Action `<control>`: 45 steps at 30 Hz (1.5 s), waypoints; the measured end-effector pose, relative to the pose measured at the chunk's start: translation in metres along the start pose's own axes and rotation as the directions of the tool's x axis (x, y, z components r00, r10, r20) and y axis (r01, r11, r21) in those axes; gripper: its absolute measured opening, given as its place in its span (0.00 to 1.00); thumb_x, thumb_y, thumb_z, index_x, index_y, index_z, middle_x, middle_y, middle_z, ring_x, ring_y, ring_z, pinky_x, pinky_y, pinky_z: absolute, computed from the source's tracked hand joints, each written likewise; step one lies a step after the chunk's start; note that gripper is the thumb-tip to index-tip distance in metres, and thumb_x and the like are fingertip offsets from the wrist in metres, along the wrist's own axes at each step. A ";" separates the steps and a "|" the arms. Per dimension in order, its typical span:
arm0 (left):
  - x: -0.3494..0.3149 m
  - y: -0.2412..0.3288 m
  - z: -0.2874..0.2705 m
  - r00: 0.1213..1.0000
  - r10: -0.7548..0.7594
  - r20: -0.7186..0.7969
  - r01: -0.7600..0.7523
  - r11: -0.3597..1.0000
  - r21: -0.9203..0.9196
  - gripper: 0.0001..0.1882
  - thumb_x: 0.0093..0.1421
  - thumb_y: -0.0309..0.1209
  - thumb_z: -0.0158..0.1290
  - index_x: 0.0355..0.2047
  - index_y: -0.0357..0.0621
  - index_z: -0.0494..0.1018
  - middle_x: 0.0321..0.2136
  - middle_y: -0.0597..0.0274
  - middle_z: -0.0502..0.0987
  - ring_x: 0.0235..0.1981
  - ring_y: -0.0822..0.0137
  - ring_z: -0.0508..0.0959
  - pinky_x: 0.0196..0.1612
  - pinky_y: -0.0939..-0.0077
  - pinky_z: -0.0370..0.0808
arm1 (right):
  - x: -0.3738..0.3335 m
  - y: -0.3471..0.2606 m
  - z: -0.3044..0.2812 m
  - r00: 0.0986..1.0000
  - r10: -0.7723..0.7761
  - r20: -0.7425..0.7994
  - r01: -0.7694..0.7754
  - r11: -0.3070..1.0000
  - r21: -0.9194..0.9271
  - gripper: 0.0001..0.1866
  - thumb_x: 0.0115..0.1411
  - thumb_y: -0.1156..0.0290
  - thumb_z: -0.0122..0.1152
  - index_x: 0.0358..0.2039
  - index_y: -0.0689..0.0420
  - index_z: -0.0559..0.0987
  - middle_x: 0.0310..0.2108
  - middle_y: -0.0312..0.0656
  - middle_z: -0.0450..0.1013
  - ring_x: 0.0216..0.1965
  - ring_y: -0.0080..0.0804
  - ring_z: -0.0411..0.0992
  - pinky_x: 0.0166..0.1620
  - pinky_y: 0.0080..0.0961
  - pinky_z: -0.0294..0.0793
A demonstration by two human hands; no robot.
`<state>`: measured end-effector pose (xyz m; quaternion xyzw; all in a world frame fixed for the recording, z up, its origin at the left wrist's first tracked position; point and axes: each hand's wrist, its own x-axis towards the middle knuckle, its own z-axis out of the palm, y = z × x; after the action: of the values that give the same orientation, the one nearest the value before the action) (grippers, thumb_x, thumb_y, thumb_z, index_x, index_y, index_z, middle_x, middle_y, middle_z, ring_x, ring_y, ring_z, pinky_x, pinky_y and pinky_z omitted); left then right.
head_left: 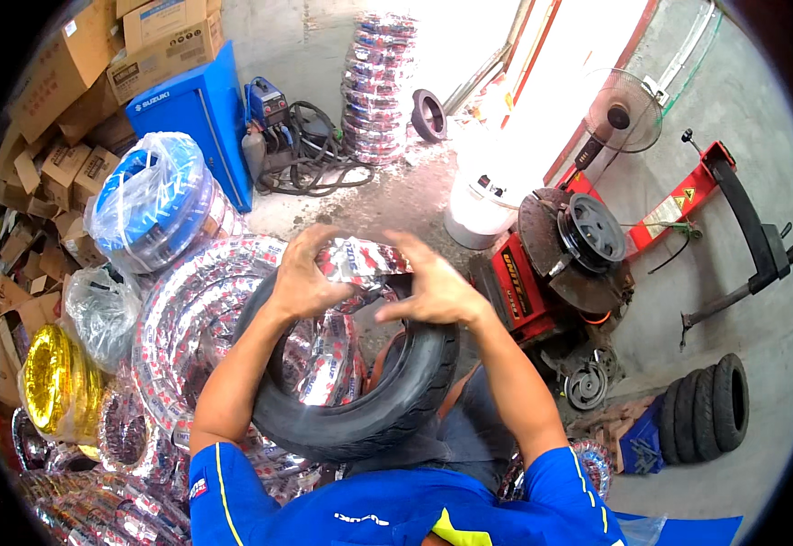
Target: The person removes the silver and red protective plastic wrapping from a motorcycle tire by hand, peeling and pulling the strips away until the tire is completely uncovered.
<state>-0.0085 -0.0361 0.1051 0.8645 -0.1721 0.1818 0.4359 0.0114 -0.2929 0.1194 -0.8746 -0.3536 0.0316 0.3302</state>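
Observation:
A black tyre [360,423] stands tilted in front of my body, its lower part near my lap. At its far side, a strip of silver, red and blue wrapping film [364,259] covers a short section. My left hand [310,278] is curled around the left end of this film, its thumb near the inner edge. At the film's right end, my right hand [434,284] has its fingers and thumb spread apart; it is slightly blurred. Film-wrapped tyres [173,341] lie close beside the tyre on the left.
Blue plastic-wrapped tyres [146,205], a gold-wrapped roll [49,378] and cardboard boxes [64,77] crowd the left. A tall wrapped stack [380,86] and a white bucket [476,214] stand ahead. A red tyre-changing machine [524,287] occupies the right, with bare tyres [731,400] below it.

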 end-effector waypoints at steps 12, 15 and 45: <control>-0.004 -0.011 0.023 0.996 0.000 -0.086 -0.032 0.929 -0.370 0.41 0.49 0.45 0.72 0.58 0.40 0.69 0.50 0.51 0.76 0.55 0.58 0.77 0.59 0.62 0.74 | 0.037 0.001 0.035 0.969 -0.087 -0.229 0.077 0.996 -0.050 0.54 0.40 0.52 0.80 0.65 0.64 0.67 0.54 0.57 0.76 0.55 0.56 0.75 0.62 0.45 0.73; -0.003 -0.002 0.033 0.984 -0.161 -0.072 0.081 0.775 -0.626 0.31 0.67 0.43 0.59 0.62 0.37 0.62 0.49 0.50 0.74 0.55 0.58 0.74 0.59 0.60 0.73 | 0.030 0.039 0.023 0.859 0.133 -0.495 -0.019 0.973 0.229 0.40 0.40 0.66 0.80 0.56 0.62 0.75 0.48 0.52 0.80 0.53 0.46 0.78 0.60 0.37 0.76; -0.012 0.016 0.064 0.764 -0.389 0.515 0.567 0.785 -0.248 0.13 0.71 0.32 0.47 0.38 0.38 0.79 0.27 0.62 0.79 0.29 0.72 0.77 0.33 0.73 0.74 | -0.150 0.081 0.248 0.726 0.521 0.449 -0.129 -0.538 0.833 0.22 0.74 0.55 0.50 0.56 0.57 0.79 0.47 0.40 0.80 0.44 0.32 0.80 0.48 0.28 0.81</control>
<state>-0.0161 -0.0959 0.0747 0.7924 -0.0667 -0.1746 0.5807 -0.1238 -0.2943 -0.1499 -0.2684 0.2067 0.3080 0.8890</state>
